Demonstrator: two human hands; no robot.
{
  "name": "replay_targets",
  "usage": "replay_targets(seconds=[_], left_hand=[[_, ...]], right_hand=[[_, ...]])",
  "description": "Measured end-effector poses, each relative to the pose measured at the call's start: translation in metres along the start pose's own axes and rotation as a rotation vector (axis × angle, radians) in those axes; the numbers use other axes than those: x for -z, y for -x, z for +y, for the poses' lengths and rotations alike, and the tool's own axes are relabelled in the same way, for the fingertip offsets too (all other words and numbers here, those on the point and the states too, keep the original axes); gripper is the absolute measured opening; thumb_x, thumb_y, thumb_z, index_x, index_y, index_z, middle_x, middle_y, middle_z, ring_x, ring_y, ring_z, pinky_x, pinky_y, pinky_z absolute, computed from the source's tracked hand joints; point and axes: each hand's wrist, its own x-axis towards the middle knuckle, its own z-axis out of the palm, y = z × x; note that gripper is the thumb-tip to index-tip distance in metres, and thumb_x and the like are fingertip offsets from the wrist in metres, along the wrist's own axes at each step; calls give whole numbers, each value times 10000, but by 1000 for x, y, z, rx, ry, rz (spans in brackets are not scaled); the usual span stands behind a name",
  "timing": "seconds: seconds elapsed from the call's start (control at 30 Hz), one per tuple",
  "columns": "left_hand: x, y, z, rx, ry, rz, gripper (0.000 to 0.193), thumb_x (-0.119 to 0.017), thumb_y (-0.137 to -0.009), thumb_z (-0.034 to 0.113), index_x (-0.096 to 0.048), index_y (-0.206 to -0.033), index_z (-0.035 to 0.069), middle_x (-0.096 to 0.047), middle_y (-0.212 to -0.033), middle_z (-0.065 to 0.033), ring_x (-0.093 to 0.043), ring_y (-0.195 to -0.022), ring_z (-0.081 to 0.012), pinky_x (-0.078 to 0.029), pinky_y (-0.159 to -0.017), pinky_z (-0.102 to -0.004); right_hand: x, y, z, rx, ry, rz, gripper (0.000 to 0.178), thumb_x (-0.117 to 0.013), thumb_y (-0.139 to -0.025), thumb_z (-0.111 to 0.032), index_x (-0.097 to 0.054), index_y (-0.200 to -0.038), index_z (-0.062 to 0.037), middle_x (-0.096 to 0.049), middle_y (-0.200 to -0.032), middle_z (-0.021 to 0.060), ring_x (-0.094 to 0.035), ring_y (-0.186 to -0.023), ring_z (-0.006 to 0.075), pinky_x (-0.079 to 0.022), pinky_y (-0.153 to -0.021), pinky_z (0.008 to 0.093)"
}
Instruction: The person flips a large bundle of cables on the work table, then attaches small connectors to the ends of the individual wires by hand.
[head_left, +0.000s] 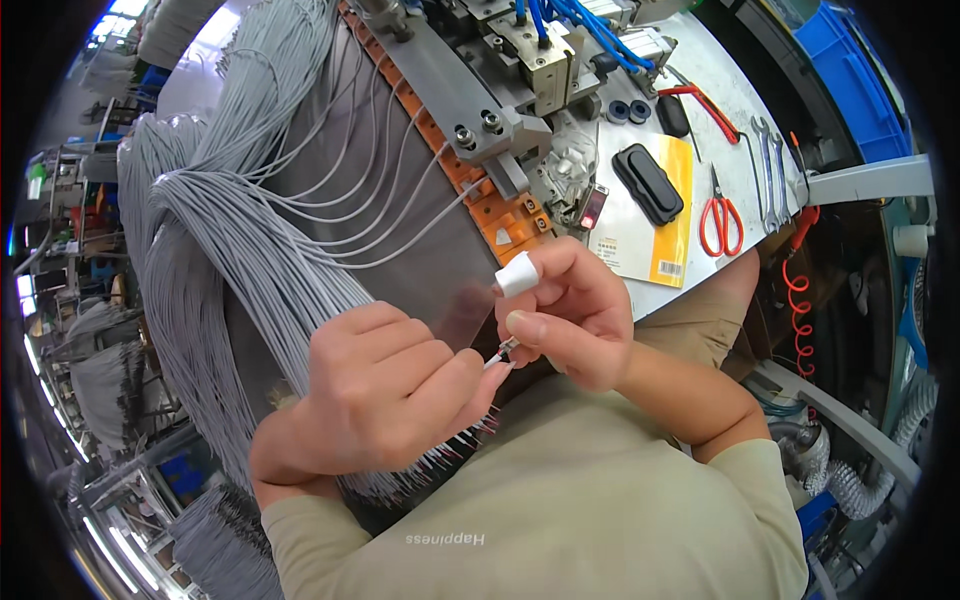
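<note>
In front of my chest, my left hand [390, 385] is closed, with the white end of a cable [491, 362] showing past its thumb and fingertips. My right hand [575, 315] pinches the small metallic tip [507, 347] at that end. A white wrap [517, 275] covers one of its fingertips. Beyond my left hand lies a thick bundle of grey cables [265, 235]; several single cables run from it to an orange rail [430, 125]. Many reddish and white cable ends [430, 465] show below my left forearm.
A metal machine [540, 60] with blue hoses stands at the far side. On the right of the table lie a black case [648, 183] on a yellow-and-white packet [672, 235], red-handled scissors [721, 225], pliers [705, 108] and wrenches [768, 170]. A red coiled hose [797, 300] hangs beside it.
</note>
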Motion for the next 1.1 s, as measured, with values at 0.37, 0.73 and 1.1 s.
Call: replay_targets(seconds=[0.37, 0.73, 1.1], left_hand=[[-3, -2, -1, 24, 37, -19, 163, -784, -702, 66, -624, -668, 56, -522, -538, -14, -523, -460, -172, -378, -463, -304], [-4, -5, -6, 89, 53, -2, 155, -758, -720, 61, -678, -848, 28, -533, -592, -3, -492, -469, -164, -351, -453, -310], [-5, -8, -7, 263, 290, -54, 149, -727, -702, 4, -683, -843, 26, -628, -666, -92, -610, -571, -264, -429, -528, -347]], right_hand=[[0, -2, -5, 3, 138, -24, 260, -518, -949, 46, -430, -1193, 36, -592, -835, 101, -570, -649, 98, -473, -570, 232], [2, -3, 5, 137, 149, -57, 276, -509, -951, 64, -418, -1211, 40, -539, -795, 65, -481, -623, 78, -399, -569, 242], [-1, 2, 9, 174, 303, 19, 278, -577, -934, 44, -484, -1195, 56, -599, -761, 50, -549, -691, 61, -426, -641, 210]])
